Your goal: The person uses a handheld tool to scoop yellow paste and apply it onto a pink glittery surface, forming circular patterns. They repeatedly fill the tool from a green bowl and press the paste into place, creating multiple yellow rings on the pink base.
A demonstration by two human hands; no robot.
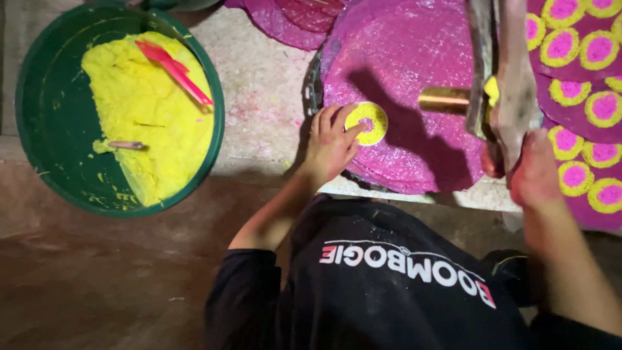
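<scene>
My left hand (330,144) rests on the near left edge of a round magenta disc (414,65), fingertips pressing a small yellow ring of paste (367,122) with a pink centre. My right hand (528,170) is raised at the right and grips a long metal and wood press tool (502,71). The tool has a brass tube (444,100) sticking out to the left and a blob of yellow paste at its side. It hovers over the disc's right edge.
A green tub (39,116) at the left holds yellow paste (146,104), a red scraper (173,68) and a small stick. Magenta sheets dotted with yellow rings (586,71) lie at the right. More magenta discs (291,19) sit at the back.
</scene>
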